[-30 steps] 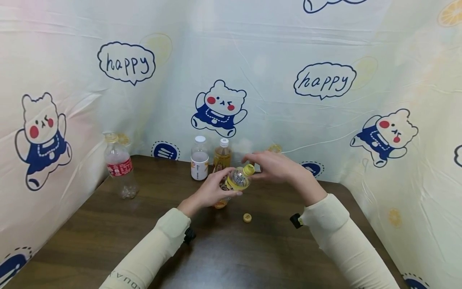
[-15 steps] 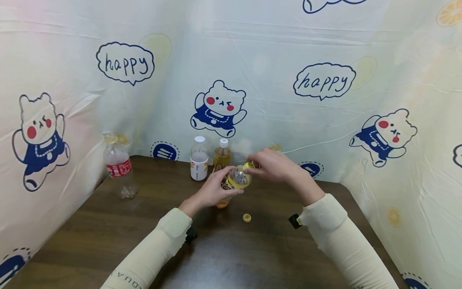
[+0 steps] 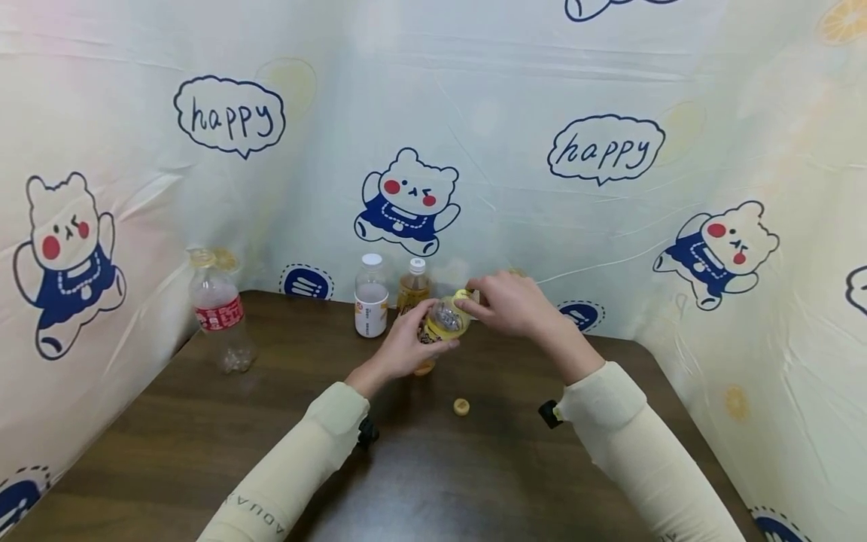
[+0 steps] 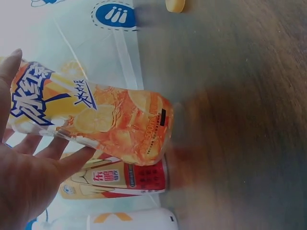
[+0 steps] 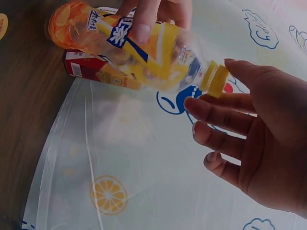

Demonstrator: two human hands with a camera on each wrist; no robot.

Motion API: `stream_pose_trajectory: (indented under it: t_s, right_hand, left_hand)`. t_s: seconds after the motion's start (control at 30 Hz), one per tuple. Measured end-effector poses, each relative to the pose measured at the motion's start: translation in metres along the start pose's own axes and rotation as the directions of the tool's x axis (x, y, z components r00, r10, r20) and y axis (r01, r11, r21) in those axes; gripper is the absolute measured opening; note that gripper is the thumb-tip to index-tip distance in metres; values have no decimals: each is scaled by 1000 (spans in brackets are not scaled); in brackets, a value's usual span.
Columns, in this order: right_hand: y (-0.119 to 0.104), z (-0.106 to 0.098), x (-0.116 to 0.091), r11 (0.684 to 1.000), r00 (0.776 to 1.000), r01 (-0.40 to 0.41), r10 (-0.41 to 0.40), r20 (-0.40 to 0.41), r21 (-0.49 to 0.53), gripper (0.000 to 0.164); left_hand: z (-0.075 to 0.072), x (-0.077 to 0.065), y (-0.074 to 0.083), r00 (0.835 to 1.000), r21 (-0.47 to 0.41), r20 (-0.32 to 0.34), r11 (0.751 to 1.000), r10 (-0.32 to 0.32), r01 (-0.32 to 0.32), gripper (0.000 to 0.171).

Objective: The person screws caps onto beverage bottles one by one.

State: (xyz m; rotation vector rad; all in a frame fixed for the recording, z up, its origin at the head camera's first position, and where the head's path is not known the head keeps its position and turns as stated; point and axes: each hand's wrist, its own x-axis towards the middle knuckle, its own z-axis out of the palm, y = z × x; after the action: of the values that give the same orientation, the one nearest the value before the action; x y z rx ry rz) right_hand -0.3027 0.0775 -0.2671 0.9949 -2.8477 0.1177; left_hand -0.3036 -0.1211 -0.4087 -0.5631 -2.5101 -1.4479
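Observation:
My left hand grips a clear plastic iced tea bottle round its middle, and it leans toward the right. Its label is yellow and orange, with fruit slices and ice cubes. A yellow screw cap sits on the neck. My right hand pinches this cap between thumb and index finger. In the right wrist view, its other fingers spread loosely below the cap. On the table in front lies a loose yellowish cap.
Behind the held bottle stands a gold-and-red labelled bottle with a white cap. Left of it is a white-labelled bottle. A clear red-labelled bottle stands at the table's left edge. Patterned cloth hangs round the wooden table.
My right hand has come onto the yellow cap, with thumb and index finger now closed on it. The bottle in my left hand has moved slightly up.

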Motion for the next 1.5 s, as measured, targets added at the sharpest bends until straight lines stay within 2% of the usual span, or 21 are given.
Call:
stream_pose_trajectory:
  t_s: [0.13,0.3,0.67,0.77,1.0,1.13,1.27,1.5]
  right_hand:
    - [4,5,-2,1000,1000,-4,3,4,11,42]
    - [11,14,-6,1000,1000,5,-4,8,-6,41]
    - [27,55,-19,999,999,-23,21,28,46,38]
    - [31,67,-22,999,999,-31,29,41,44,35]
    - [38,93,-31,999,997,-26,23,68,37,30]
    - [35,104,-35,999,998,3,-5,66,43,31]
    - [32,111,-39,998,996,12,-17,83,58,34]
    - [29,121,-45,998,996,22,-27,84,53,36]
  left_hand:
    - [0,1,-8,997,-55,-59,997,-55,52,71]
    - [-2,3,-13,983,-93,-116,987,-142,132,73]
    - [-4,7,-17,960,-111,-131,966,-246,233,78]
    - [-4,6,-20,961,-99,-140,969,-238,226,79]
    - [-10,2,-21,982,-48,-126,990,-138,133,81]
    - [-19,-5,-19,984,44,-142,992,-109,117,79]
    - [-29,-15,-15,978,171,-189,978,-87,120,79]
    - [-50,-35,-6,964,343,-262,930,-38,130,74]
